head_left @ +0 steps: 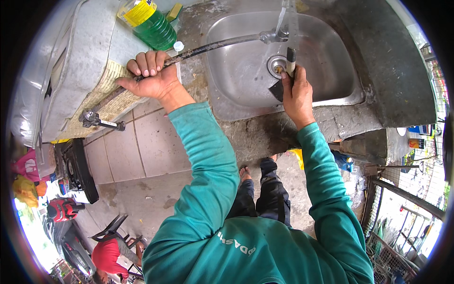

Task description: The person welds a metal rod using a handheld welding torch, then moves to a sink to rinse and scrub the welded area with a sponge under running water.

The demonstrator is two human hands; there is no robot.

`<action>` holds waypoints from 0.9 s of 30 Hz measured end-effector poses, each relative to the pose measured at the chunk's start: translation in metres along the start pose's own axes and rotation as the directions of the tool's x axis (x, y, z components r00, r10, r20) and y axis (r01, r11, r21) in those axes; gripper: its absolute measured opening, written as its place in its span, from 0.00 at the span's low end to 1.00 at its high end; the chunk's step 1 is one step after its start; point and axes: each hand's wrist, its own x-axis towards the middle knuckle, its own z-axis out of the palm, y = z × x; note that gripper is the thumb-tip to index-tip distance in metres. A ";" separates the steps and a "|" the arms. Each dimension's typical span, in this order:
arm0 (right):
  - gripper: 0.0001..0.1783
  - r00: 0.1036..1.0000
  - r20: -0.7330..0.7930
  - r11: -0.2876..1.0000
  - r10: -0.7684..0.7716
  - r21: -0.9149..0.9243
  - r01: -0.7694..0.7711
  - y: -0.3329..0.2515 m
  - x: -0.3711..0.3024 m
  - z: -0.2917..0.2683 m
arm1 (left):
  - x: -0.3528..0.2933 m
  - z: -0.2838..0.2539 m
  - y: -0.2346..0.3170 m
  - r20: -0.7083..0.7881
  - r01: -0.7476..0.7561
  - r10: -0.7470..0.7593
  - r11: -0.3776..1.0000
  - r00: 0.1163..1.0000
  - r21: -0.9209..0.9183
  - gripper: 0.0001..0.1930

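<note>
My left hand (153,78) is wrapped round a long, slightly curved, dark metal rod (213,46) with a joint fitting at each end. The rod's near-left end (101,120) hangs past the counter edge; its other end (274,37) is over the steel sink (227,90), beside a thin stream of running water (281,19). Above the sink's near side, my right hand (298,97) is closed on what looks like a paintbrush (291,61), its cream handle tipped in black and a dark flat end below the fingers. The sink drain (276,65) lies just beyond that hand.
A bottle of green liquid (153,31) stands on the left counter near a yellow-green sponge (174,12). Dark concrete (392,61) flanks the sink's right. Behind at lower left are a person in red (109,255) and a black case (78,170). Wire mesh (402,189) stands at right.
</note>
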 end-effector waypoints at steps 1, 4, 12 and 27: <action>0.13 0.999 -0.046 0.998 -0.023 0.057 0.026 -0.003 0.000 0.000 | 0.000 0.000 0.000 -0.004 -0.002 0.002 1.000 1.000 0.005 0.40; 0.14 0.997 -0.076 0.999 -0.016 0.033 0.019 0.001 -0.002 0.004 | 0.000 0.000 -0.002 0.003 0.005 -0.005 1.000 1.000 -0.001 0.40; 0.13 0.987 0.159 0.970 0.023 -0.244 0.016 0.013 -0.004 -0.007 | 0.001 -0.001 0.000 -0.013 -0.013 0.013 1.000 1.000 -0.004 0.39; 0.14 0.873 -0.401 0.920 0.278 -0.151 -0.362 0.112 -0.075 -0.138 | 0.001 -0.002 -0.002 -0.008 -0.003 0.003 1.000 1.000 0.009 0.41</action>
